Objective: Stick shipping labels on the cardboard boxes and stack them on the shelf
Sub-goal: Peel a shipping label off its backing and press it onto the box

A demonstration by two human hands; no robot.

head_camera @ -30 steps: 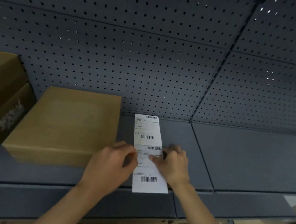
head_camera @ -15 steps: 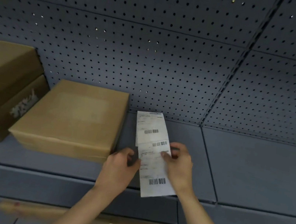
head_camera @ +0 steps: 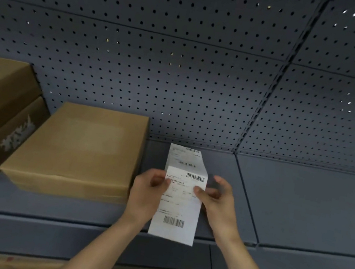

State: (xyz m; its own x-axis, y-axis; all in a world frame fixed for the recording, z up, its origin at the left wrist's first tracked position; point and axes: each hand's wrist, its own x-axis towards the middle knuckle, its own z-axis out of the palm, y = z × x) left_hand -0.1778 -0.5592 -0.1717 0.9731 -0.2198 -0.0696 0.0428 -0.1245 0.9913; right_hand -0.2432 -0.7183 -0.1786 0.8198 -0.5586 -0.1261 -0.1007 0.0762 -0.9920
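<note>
Head view showed the left hand [head_camera: 149,190] and right hand [head_camera: 217,198] pinching opposite side edges of the shipping label strip [head_camera: 180,204] above the shelf's [head_camera: 300,205] front edge. A cardboard box [head_camera: 85,150] lay just left of it.

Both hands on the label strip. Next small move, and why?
Probably tear the label strip apart at its fold: the left hand and right hand pinch it just below that fold, and the cardboard box beside it has a bare top.

Behind the grey shelf [head_camera: 300,207], a perforated back panel [head_camera: 182,65] is split by an upright [head_camera: 277,80]; light is seen through some holes.
</note>
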